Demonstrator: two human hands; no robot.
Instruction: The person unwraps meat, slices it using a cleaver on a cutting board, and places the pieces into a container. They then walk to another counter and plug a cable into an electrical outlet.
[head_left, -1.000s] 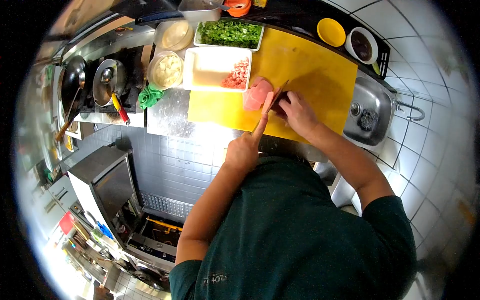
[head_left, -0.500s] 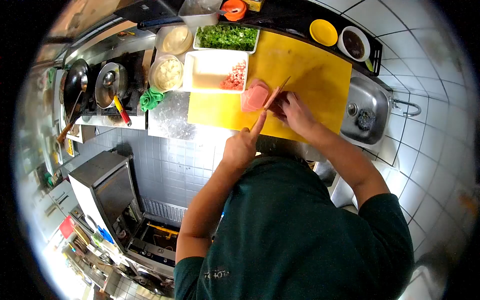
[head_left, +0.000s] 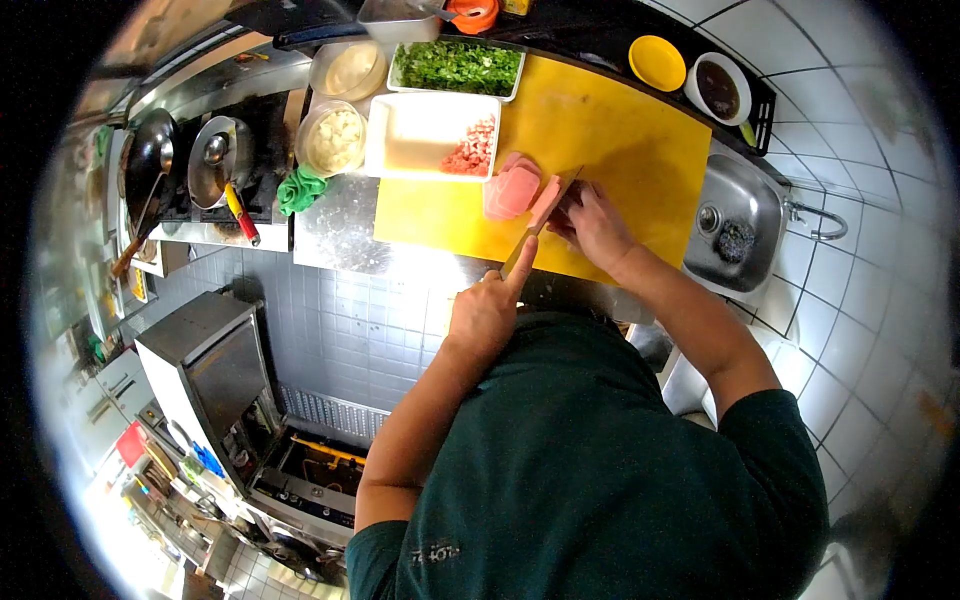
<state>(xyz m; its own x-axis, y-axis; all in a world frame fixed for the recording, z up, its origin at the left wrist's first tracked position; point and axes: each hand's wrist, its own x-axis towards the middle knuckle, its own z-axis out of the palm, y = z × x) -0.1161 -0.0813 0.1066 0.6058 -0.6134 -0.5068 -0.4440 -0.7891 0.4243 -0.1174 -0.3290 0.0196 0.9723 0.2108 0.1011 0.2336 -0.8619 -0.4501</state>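
On the yellow cutting board (head_left: 640,135), my left hand (head_left: 484,308) is closed around a knife (head_left: 516,254), its index finger stretched along the top of it. The blade points up and to the right. A pink strip of sliced meat (head_left: 543,203) lies along the blade's left side. Further left is a small pile of flat pink slices (head_left: 512,192). My right hand (head_left: 597,225) is on the blade's other side, fingers curled down close to it; what they hold is hidden. A white tray (head_left: 415,138) with diced pink meat stands left of the pile.
Chopped greens (head_left: 458,68) fill a tray behind. Bowls, one with pale chunks (head_left: 335,140), and a green cloth (head_left: 300,190) are at left, beside pans (head_left: 205,180) on a stove. A sink (head_left: 745,205) is at right, below a yellow dish (head_left: 657,63) and white bowl (head_left: 720,88).
The knife has shifted slightly against the meat, and the pink strip now shows wider on the blade's left side. Both hands stay close to the same place; the whole view has shifted a little.
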